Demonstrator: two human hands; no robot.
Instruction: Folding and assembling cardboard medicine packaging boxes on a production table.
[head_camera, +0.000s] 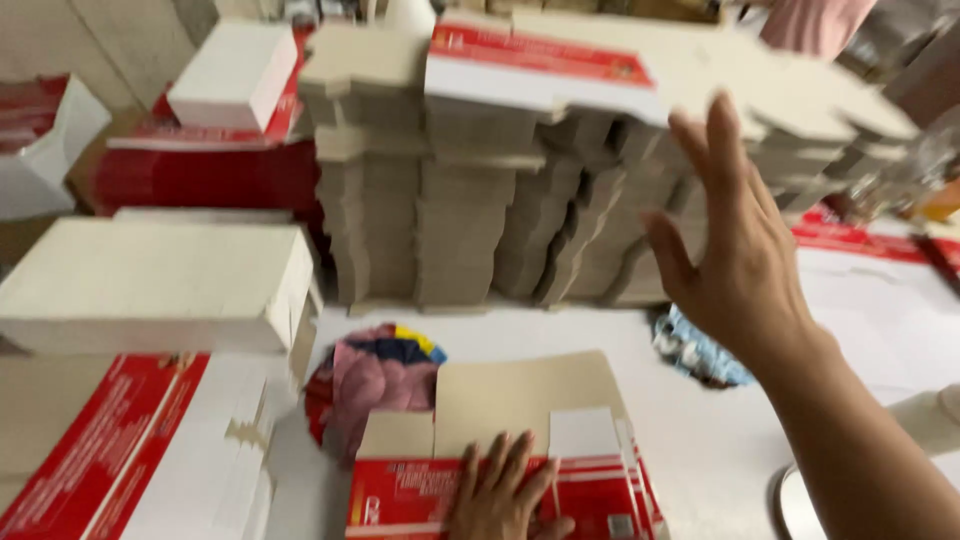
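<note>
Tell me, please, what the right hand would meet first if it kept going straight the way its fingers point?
Probably the tall stack of flat cartons. The right hand is open, fingers aimed up and away toward the stack's top right. The picture is blurred, so depth is uncertain.

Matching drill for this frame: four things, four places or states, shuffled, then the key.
Things:
1. left hand
2. right hand
3. stack of flat grey carton blanks
4. assembled white box

Places or states:
A. raised with fingers spread, in front of the stack
B. far side of the table, piled high
C. pressing flat on the red and white carton at the near edge
D. at the left, lying on its side

Pairs: 1-C, 2-A, 3-B, 4-D
</note>
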